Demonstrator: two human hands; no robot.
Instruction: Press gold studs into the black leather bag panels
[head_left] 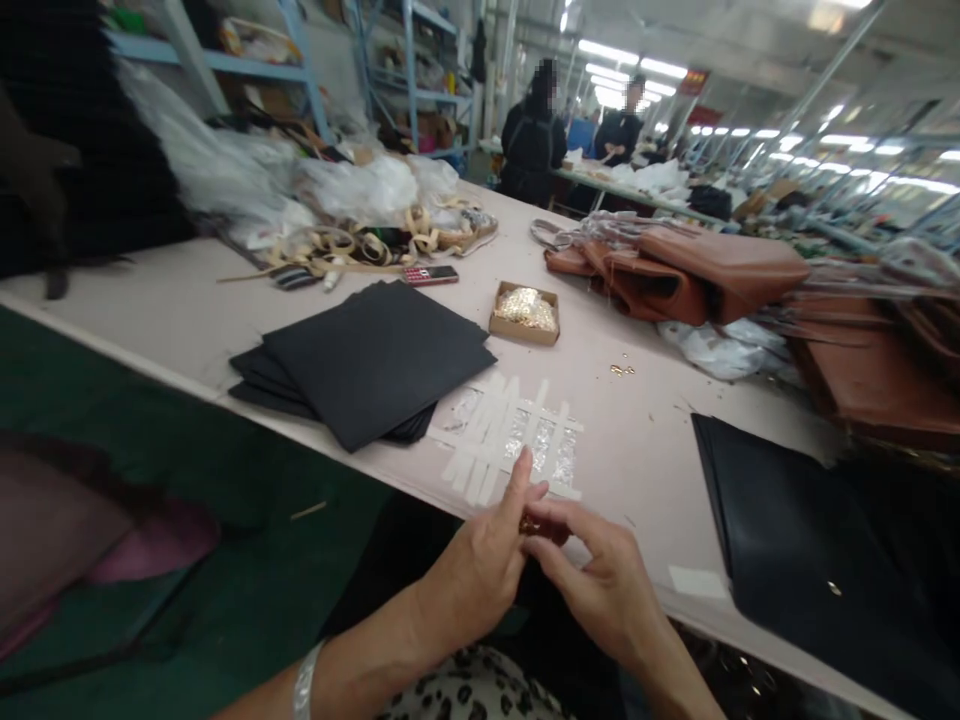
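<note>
Just over the table's front edge, my two hands meet. My right hand (604,560) is closed in a pinch at small gold metal pieces (531,525), which my fingers partly hide. Against them rests my left hand (487,560), curled around the pieces with one finger pointing up and away. Beyond the fingertips, a patch of white tape strips (491,440) lies over something shiny and clear on the table. A small cardboard box (525,330) full of gold-coloured pieces stands farther back. Several loose gold bits (621,370) lie to its right.
Black sheets (375,350) are stacked at left; more black panels (802,540), one bearing a gold fitting (834,588), lie at right. Brown leather bags (697,265) fill the back right. A phone (430,275) sits near plastic bags and straps. Two people stand at a farther table.
</note>
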